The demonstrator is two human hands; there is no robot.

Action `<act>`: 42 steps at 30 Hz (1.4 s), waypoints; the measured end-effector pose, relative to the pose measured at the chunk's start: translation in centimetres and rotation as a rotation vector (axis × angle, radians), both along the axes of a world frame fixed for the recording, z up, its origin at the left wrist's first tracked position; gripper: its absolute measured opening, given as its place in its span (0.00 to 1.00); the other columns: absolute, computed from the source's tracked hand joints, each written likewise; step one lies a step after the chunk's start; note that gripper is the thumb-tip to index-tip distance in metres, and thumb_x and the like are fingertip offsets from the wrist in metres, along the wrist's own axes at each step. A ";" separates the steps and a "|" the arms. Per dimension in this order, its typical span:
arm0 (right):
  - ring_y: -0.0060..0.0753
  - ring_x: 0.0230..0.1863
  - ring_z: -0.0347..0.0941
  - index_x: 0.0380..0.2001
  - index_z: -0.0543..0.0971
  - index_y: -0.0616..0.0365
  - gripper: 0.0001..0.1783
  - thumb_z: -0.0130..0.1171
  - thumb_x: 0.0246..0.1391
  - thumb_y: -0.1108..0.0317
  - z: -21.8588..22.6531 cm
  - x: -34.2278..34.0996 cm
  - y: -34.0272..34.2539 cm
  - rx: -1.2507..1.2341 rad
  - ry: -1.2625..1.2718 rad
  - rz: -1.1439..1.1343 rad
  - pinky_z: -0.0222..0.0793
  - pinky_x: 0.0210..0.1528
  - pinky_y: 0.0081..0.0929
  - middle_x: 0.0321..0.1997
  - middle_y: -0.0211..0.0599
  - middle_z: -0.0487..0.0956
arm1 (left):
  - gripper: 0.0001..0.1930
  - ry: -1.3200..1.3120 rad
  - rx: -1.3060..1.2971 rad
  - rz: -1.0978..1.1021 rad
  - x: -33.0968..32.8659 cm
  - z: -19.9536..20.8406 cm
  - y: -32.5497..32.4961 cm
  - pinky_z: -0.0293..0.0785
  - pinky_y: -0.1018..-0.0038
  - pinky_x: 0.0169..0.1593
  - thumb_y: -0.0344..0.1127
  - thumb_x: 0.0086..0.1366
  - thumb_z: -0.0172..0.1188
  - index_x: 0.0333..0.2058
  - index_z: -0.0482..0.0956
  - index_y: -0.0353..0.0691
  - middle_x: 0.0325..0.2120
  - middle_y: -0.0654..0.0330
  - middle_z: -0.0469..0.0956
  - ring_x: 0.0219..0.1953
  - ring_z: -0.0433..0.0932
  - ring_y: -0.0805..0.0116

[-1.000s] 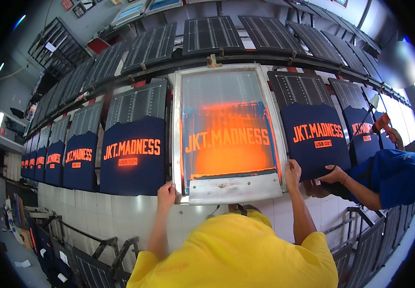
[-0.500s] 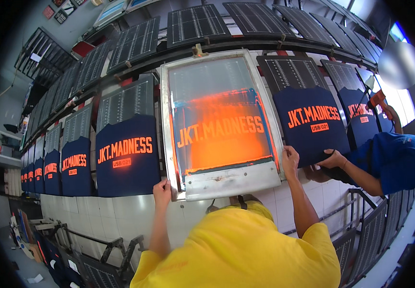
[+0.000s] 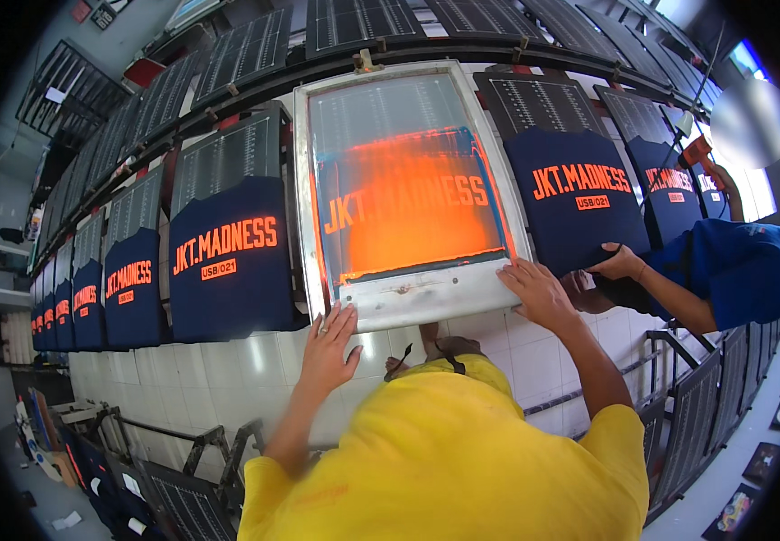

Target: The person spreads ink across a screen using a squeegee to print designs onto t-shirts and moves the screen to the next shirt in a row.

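Both hands flat, fingers spread, left hand [image 3: 331,347] and right hand [image 3: 539,290] on printing screen [image 3: 403,194] bottom frame edge, gripping nothing; likely seating it, next needing an even press.

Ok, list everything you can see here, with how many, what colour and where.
screen printing frame: one, silver rim, orange-inked mesh, centre of the row.
printed shirts: a row on both sides, navy with orange lettering.
empty boards: several, dark, further row above.
co-worker: one, blue sleeve, hand on a shirt at right.
floor racks: dark, lower left.
left hand: flat against the frame's lower left corner.
right hand: on its lower right edge.
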State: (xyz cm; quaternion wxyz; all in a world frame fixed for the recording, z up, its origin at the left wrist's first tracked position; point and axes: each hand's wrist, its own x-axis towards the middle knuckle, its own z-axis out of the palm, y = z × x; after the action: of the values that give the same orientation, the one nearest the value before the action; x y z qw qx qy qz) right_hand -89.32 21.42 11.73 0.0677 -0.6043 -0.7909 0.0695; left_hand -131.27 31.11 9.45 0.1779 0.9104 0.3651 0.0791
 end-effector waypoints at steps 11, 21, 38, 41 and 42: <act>0.44 0.41 0.74 0.36 0.77 0.56 0.19 0.64 0.34 0.68 -0.3 1.0 5.5 0.007 -0.035 -0.012 0.66 0.44 0.40 0.34 0.39 0.77 | 0.21 0.108 -0.010 0.038 4.6 0.6 8.0 0.74 0.58 0.49 0.24 0.45 0.59 0.42 0.75 0.36 0.42 0.51 0.75 0.47 0.75 0.50; 0.44 0.38 0.73 0.30 0.77 0.58 0.16 0.67 0.31 0.71 -0.2 0.3 3.0 0.198 0.111 -0.083 0.64 0.42 0.40 0.31 0.40 0.77 | 0.17 0.032 -0.030 0.097 4.7 1.3 5.6 0.76 0.58 0.46 0.22 0.46 0.59 0.39 0.76 0.35 0.40 0.50 0.78 0.44 0.78 0.48; 0.39 0.39 0.73 0.33 0.77 0.59 0.23 0.68 0.25 0.75 -1.5 -0.1 2.5 0.248 0.094 -0.138 0.63 0.43 0.38 0.38 0.37 0.78 | 0.22 0.005 0.048 0.105 5.1 0.4 5.3 0.77 0.63 0.50 0.18 0.43 0.58 0.41 0.75 0.36 0.46 0.54 0.77 0.49 0.77 0.53; 0.38 0.39 0.73 0.33 0.77 0.59 0.23 0.67 0.24 0.76 -2.0 -0.2 1.7 0.233 0.080 -0.140 0.64 0.44 0.38 0.39 0.37 0.78 | 0.22 -0.041 0.074 0.067 4.7 -0.5 4.3 0.78 0.64 0.49 0.18 0.43 0.58 0.41 0.75 0.36 0.46 0.54 0.77 0.48 0.77 0.54; 0.38 0.39 0.73 0.33 0.77 0.60 0.22 0.66 0.24 0.77 -2.4 -0.2 1.6 0.243 0.069 -0.146 0.64 0.43 0.37 0.39 0.37 0.78 | 0.21 -0.025 0.140 0.060 4.5 -1.3 4.1 0.78 0.66 0.48 0.18 0.42 0.59 0.40 0.76 0.36 0.45 0.55 0.78 0.48 0.78 0.57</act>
State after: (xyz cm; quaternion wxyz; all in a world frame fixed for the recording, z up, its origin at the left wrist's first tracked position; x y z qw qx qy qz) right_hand -89.51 23.06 9.31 0.1723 -0.6448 -0.7445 -0.0114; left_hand -126.75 35.22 8.10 0.1159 0.9082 0.3835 0.1209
